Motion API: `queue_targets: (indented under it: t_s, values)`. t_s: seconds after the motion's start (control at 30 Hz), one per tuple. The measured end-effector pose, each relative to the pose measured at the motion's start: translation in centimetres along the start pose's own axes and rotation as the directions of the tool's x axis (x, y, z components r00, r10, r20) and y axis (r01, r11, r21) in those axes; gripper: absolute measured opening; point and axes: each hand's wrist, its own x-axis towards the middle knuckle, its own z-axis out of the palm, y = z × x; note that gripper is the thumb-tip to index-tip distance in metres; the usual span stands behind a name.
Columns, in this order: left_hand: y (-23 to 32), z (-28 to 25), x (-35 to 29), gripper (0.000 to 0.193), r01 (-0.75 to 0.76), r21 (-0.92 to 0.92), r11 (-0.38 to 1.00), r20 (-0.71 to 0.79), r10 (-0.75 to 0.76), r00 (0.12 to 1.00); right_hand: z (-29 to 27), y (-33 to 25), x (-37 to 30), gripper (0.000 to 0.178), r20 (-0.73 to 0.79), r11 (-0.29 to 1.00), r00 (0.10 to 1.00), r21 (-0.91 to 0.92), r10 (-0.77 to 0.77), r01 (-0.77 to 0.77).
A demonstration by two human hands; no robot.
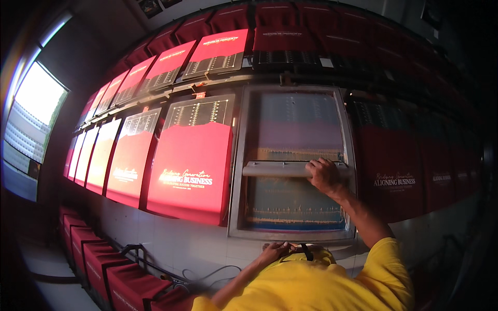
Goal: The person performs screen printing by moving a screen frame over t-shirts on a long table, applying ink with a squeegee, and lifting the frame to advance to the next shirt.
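My right hand is wrapped round the right part of a long grey squeegee, which lies crosswise on a screen printing frame. The frame's mesh has streaks of tan ink above and below the squeegee, and a blue band along its near edge. Close to my waist, beside the frame's near edge, is my left hand. Its fingers are curled, and what they hold, if anything, is hidden. Left of the frame lies a red shirt with white and gold print, stretched on a flat board.
More red shirts on boards stand in a row to the left and in shadow on the right. Across the rail runs another row. Behind, at lower left, red shirts hang over boards. A cable lies nearby.
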Motion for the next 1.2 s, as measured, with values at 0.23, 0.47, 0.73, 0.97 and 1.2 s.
queue_targets:
  t_s: [0.23,0.47,0.73,0.97,1.2]
  values:
    - [0.9,-0.1,0.4,0.039,0.077,0.021,0.997,-0.005,-0.077,0.997,-2.5,5.6,7.1,0.04,0.611,0.859,0.774,0.296,0.165,-0.417]
    - [-1.0,-1.0,1.3,0.039,0.01,0.083,0.996,0.035,-0.013,0.999,-4.2,-1.0,-0.9,0.042,0.522,0.937,0.851,0.265,0.059,-0.227]
    - [9.9,-3.3,-6.0,0.049,-0.135,0.453,0.881,0.045,0.129,0.991,-1.6,-10.0,-13.1,0.022,0.044,0.997,0.997,-0.049,0.067,-0.065]
    - [11.8,-9.3,-2.4,0.033,-0.199,0.978,-0.064,0.188,0.681,0.707,-3.4,-9.5,-12.4,0.039,0.018,0.998,0.998,0.013,0.067,-0.067]
    - [11.0,-8.7,-1.1,0.025,-0.119,0.992,0.049,0.058,0.652,0.756,-4.2,-4.5,-17.0,0.03,0.048,0.971,0.973,-0.099,0.225,-0.22]
